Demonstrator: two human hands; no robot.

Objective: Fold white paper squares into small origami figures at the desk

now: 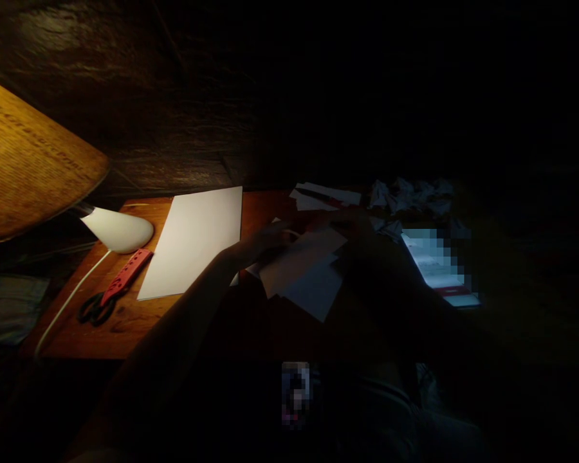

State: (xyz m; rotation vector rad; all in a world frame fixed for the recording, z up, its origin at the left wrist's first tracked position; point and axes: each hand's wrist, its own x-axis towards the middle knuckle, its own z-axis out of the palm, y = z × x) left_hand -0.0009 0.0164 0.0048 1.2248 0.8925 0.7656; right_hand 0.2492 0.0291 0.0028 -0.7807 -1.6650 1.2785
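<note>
The scene is very dark. My left arm reaches in from the lower left, and my left hand [266, 243] rests with curled fingers on the left edge of a folded white paper [305, 267] in the middle of the wooden table [125, 321]. My right hand [361, 235] is a dim shape in shadow at the paper's right edge; its fingers cannot be made out.
A flat white sheet [193, 241] lies left of the folded paper. Scissors with a red cover [112, 292] and a white lamp head [118, 231] with its cable sit at the table's left. Paper scraps [324, 196], crumpled papers [410, 193] and a glowing screen [437, 263] lie right.
</note>
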